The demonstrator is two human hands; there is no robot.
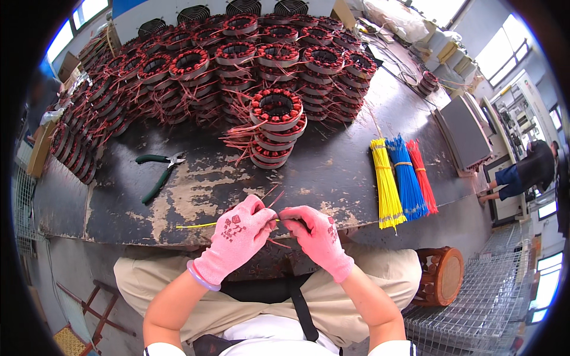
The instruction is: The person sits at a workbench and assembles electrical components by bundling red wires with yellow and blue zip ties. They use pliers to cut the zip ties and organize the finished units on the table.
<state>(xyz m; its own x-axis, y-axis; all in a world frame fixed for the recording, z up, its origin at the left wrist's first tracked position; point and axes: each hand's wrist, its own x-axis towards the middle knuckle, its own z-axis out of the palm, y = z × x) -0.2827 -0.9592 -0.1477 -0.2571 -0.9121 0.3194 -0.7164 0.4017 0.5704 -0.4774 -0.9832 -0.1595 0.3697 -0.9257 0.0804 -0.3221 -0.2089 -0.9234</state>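
Note:
Both my hands wear pink gloves and meet at the table's front edge. My left hand (237, 234) is closed on a thin yellow wire (196, 226), whose free end sticks out to the left. Fingertips of my right hand (314, 234) pinch the yellow wire's other end, close beside the left fingers. Thin dark red wires (276, 199) stick up between the hands, and more show just below them. What those wires belong to is mostly hidden by my gloves. Beyond my hands stands a short stack of wound motor stators (278, 126) with red coils and loose leads.
Green-handled pliers (161, 173) lie open at left. Yellow (387, 190), blue (407, 178) and red (421, 175) wire bundles lie at right, ends over the edge. Many stacked stators (236, 50) fill the back. A grey box (463, 133) stands far right; a wooden stool (442, 276) sits below.

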